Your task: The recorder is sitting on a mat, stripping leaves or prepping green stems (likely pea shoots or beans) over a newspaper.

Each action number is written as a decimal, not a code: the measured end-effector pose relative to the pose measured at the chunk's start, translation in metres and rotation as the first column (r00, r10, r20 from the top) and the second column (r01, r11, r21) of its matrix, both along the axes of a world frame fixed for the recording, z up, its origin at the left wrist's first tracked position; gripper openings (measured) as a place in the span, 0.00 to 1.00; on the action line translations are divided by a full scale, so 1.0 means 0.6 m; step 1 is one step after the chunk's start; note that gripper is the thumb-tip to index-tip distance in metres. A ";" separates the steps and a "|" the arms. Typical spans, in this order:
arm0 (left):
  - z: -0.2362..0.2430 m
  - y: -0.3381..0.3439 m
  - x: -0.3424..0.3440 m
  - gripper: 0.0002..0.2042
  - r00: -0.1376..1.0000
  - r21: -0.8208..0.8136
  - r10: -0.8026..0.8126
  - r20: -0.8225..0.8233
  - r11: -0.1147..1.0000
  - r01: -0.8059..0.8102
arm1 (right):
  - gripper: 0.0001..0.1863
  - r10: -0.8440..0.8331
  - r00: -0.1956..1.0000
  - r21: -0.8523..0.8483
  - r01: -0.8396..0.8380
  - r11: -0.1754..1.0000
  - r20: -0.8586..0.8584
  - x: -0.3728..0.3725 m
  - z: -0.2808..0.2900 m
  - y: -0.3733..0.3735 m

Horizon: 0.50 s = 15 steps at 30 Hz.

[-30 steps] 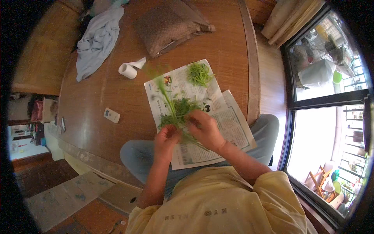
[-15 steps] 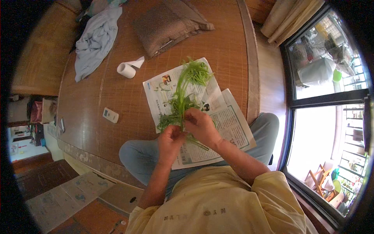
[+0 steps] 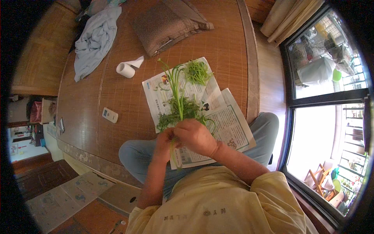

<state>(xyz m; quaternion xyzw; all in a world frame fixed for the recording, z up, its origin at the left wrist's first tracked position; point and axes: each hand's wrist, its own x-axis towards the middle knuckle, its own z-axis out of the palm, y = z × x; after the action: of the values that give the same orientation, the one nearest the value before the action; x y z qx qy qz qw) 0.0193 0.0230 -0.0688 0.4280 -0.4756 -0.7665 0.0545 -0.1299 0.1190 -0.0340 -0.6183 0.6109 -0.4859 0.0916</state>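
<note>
My right hand (image 3: pixel 194 135) and my left hand (image 3: pixel 164 141) meet over the near part of the spread newspaper (image 3: pixel 228 126), both closed on a bunch of long green vegetable stems (image 3: pixel 177 90). The stems rise away from my fingers toward the far side, and a thin end hangs below my hands. Behind my hands, a heap of leafy greens (image 3: pixel 191 106) lies on the paper. Farther off, at the paper's far edge, sits a tangled pile of cut green stems (image 3: pixel 198 73). My fingertips partly hide each other.
On the brown mat (image 3: pixel 136 95) lie a white paper roll (image 3: pixel 126 70), a white remote control (image 3: pixel 110 115), a brown cushion (image 3: pixel 167 29) and a pale blue cloth (image 3: pixel 95 45). My crossed legs border the newspaper. A window (image 3: pixel 311 128) stands at the right.
Both hands have come closer together; the right moved down and nearer to me. The stems shifted left and now stand more upright, separate from the far pile.
</note>
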 end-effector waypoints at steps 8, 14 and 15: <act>0.035 -0.006 -0.014 0.08 0.999 0.058 0.023 -0.034 0.998 -0.021 | 0.08 -0.140 0.862 0.025 0.146 0.989 0.487 -0.003 -0.016 0.008; 0.048 0.001 -0.017 0.07 0.994 -0.106 -0.113 -0.004 0.988 0.112 | 0.07 -0.312 0.423 0.307 0.083 0.948 0.851 -0.058 -0.052 0.002; 0.052 0.004 -0.019 0.07 0.988 -0.152 -0.155 0.007 0.976 0.154 | 0.06 -0.304 0.422 0.301 0.075 0.951 0.854 -0.060 -0.053 0.000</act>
<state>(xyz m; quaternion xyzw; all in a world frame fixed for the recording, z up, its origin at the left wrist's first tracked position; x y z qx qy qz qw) 0.0077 0.0252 -0.0375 0.3826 -0.5645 -0.7309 0.0285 -0.1657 0.1192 -0.0658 -0.1822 0.5856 -0.6751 0.4101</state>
